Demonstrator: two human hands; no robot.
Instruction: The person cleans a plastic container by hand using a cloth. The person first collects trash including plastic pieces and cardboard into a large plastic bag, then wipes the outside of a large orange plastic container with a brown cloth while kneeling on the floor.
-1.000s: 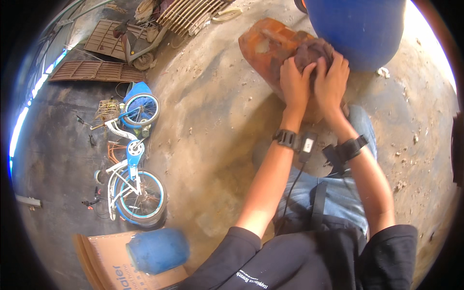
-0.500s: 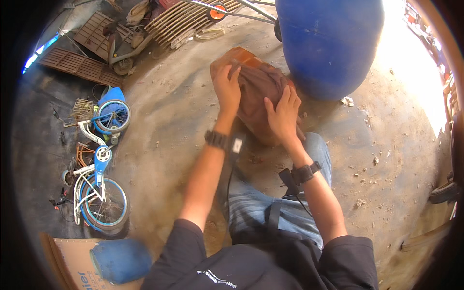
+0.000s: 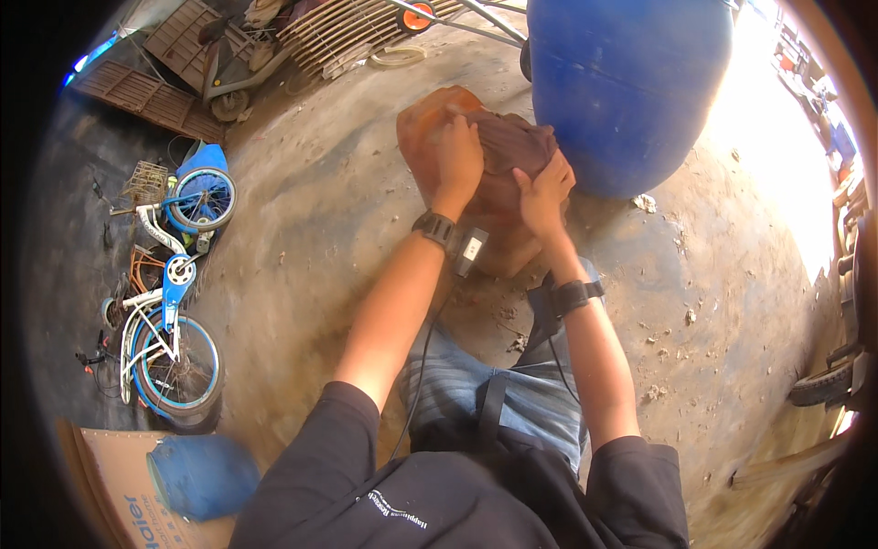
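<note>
A dark brown cloth (image 3: 508, 145) lies bunched over the right part of an orange-brown, box-like object (image 3: 422, 128) on the floor in front of me. The left part of that object's top is uncovered; its exact kind I cannot make out. My left hand (image 3: 460, 160) has its fingers curled on the cloth's left edge. At the cloth's right side, my right hand (image 3: 547, 190) grips it between thumb and fingers. Both wrists wear black straps, and a small device with a cable hangs beside the left one.
Close behind the cloth, to the right, stands a big blue barrel (image 3: 626, 101). A white and blue bicycle (image 3: 174, 284) lies at the left. A blue container (image 3: 206, 476) rests on cardboard (image 3: 110, 457) at lower left. Slatted panels (image 3: 151, 101) lean at the far left.
My left hand has moved right and drawn the cloth's left edge with it, baring more of the orange-brown top. My right hand has stayed at the cloth's right side.
</note>
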